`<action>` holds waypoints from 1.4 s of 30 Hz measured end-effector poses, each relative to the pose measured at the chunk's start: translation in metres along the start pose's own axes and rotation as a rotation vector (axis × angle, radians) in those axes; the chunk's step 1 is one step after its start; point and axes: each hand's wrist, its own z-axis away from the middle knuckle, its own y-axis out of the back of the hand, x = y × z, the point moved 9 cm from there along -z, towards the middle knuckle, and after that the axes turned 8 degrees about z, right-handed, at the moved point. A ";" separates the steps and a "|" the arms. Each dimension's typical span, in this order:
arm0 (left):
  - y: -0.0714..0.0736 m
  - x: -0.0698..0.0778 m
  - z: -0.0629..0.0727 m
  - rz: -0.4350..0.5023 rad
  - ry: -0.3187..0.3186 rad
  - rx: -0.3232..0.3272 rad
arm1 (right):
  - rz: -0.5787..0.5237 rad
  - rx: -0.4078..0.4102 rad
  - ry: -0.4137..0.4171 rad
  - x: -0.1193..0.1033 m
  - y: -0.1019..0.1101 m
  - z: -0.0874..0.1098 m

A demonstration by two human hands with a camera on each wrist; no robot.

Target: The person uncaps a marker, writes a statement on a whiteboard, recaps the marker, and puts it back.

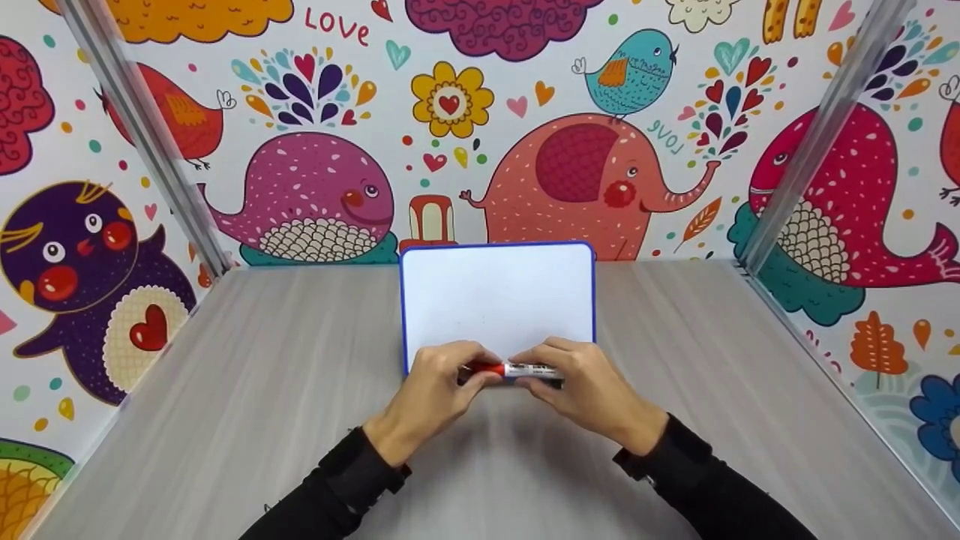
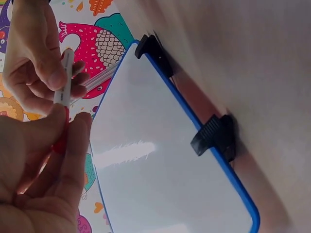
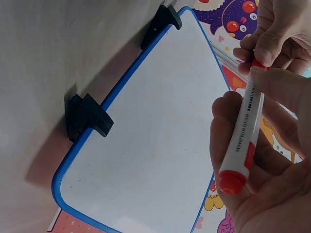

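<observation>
A whiteboard marker [image 1: 531, 370] with a white barrel and a red cap [image 1: 489, 369] is held level between both hands. My left hand [image 1: 435, 382] pinches the red cap between thumb and fingers. Thumb and fingers of my right hand [image 1: 589, 382] grip the white barrel, whose red end plug [image 3: 232, 182] shows in the right wrist view. Behind the hands stands a whiteboard [image 1: 496, 296] with a blue frame, its surface bare apart from tiny dark specks. In the head view the hands overlap its lower edge.
Black clip-like feet [image 2: 216, 138] hold the board's lower edge on the grey wood-grain table [image 1: 300, 322]. Patterned panels [image 1: 442, 172] with cartoon animals enclose the back and sides, joined by metal corner posts [image 1: 150, 142].
</observation>
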 end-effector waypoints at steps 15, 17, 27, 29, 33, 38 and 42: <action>0.000 0.006 0.001 0.005 -0.039 0.003 | -0.085 -0.007 0.016 -0.003 0.002 -0.001; 0.000 0.006 0.001 0.013 -0.042 0.006 | -0.094 -0.011 0.013 -0.003 0.002 -0.002; 0.005 0.013 0.000 0.039 -0.057 0.014 | -0.089 0.015 0.036 -0.006 0.007 -0.002; 0.006 0.015 -0.001 0.045 -0.064 0.018 | -0.084 0.039 0.064 -0.008 0.009 -0.003; 0.011 0.018 -0.004 0.052 -0.078 0.035 | -0.076 0.113 0.143 -0.013 0.016 -0.003; 0.015 0.019 -0.004 0.061 -0.089 0.058 | -0.059 0.166 0.221 -0.019 0.021 -0.002; 0.017 0.019 -0.004 0.089 -0.075 0.065 | -0.039 0.183 0.256 -0.023 0.023 -0.002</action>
